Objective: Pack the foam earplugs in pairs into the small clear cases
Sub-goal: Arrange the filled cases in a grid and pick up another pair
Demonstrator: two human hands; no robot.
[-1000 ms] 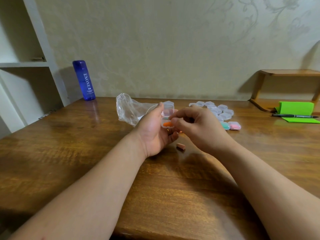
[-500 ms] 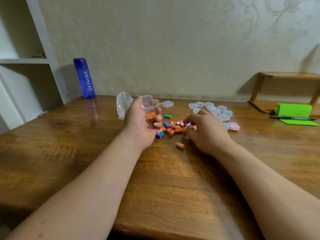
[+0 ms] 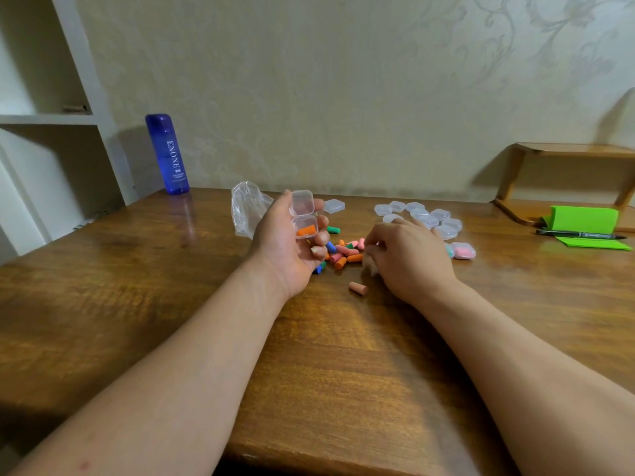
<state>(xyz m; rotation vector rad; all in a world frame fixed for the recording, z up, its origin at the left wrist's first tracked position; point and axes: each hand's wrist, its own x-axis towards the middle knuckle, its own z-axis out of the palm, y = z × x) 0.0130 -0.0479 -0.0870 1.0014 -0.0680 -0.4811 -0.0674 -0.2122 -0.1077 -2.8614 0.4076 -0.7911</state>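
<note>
My left hand point(image 3: 292, 245) grips a small clear case point(image 3: 304, 214) with its lid swung open; one orange earplug point(image 3: 307, 230) lies inside it. Just right of that hand a pile of coloured foam earplugs point(image 3: 343, 252) lies on the wooden table point(image 3: 137, 286). My right hand point(image 3: 409, 259) rests palm down at the pile's right edge, its fingers curled at the plugs; the fingertips are blurred, so what they hold is unclear. A single pink earplug point(image 3: 358, 288) lies apart, nearer to me.
Several shut clear cases point(image 3: 422, 214) cluster behind my right hand, one more clear case point(image 3: 334, 205) sits alone, and two filled cases point(image 3: 462, 250) lie right of the hand. A crumpled clear bag point(image 3: 247, 211), a blue bottle point(image 3: 167, 154), green paper point(image 3: 584, 221) and a pen point(image 3: 580, 235) stand around.
My hands have parted. The left hand carried the open case with the orange plug leftward and up, uncovering the pile. The right hand dropped to the pile's right edge.
</note>
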